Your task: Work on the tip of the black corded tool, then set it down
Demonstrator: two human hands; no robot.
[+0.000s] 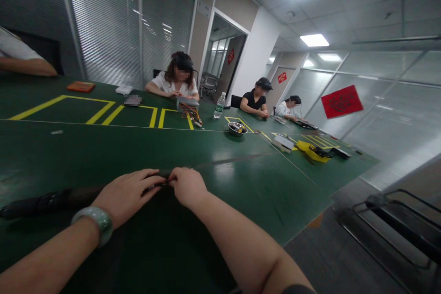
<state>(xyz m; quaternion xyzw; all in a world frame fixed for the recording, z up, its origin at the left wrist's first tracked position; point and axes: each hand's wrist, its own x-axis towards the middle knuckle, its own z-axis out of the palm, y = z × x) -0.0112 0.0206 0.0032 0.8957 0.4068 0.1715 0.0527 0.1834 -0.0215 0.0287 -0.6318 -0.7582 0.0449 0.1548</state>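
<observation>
A long, dark folded umbrella [51, 201] lies across the green table [241, 179] in front of me. My left hand [126, 193], with a pale green bangle [94, 218] on the wrist, rests over the umbrella's right end with fingers extended along it. My right hand [186, 186] is curled closed and pinches the same end, touching my left fingertips. What exactly sits between the fingers is hidden.
Three people sit along the far side of the table, and an arm shows at far left. On the table are a water bottle [219, 105], a metal bowl [237, 128], a yellow tray [315, 152], an orange box [80, 86] and yellow tape lines. Black chair frame [396, 220] at right.
</observation>
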